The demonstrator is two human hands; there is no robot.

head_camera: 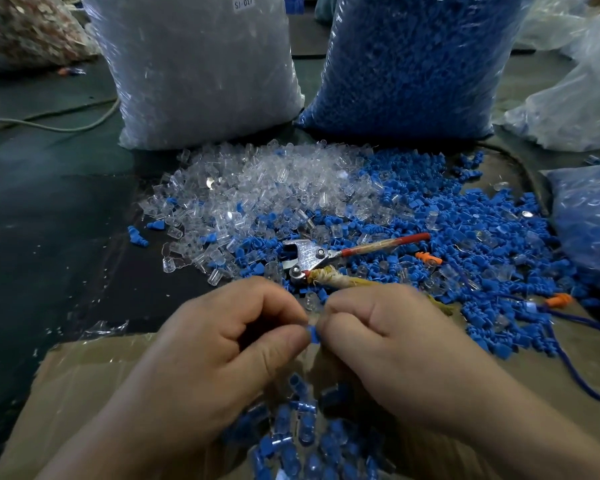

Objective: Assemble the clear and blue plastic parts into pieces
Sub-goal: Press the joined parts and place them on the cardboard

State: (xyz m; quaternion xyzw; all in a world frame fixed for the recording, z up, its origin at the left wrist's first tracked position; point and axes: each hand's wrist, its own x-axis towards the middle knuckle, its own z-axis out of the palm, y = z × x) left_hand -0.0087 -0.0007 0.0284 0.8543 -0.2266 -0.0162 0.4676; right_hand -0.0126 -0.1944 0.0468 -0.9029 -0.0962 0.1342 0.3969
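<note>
Both hands are pinched tight at the fingertips, with the other fingers curled in. Left hand (pixel 229 337) holds a small blue plastic plug (pixel 313 332) between thumb and first finger. Right hand (pixel 378 341) meets it from the other side and looks to be pinching a small clear plastic cap (pixel 314 319), though that spot is blurry. The two parts are touching, held up over the brown cardboard box (pixel 84 382).

My guess is that this is the joining step: the blue plug is being pushed into the clear cap. Next, the hands need to push the parts straight together until they sit snug. Then the piece can drop onto the heap of joined blue and clear pieces (pixel 302 427) in the box below.

More parts wait close by on the table: a pile of loose clear plastic caps (pixel 274 188) and, right beside it, a pile of loose blue plastic plugs (pixel 465 230). A metal hand tool with a red handle (pixel 312 258) lies where the piles meet, untouched.
</note>
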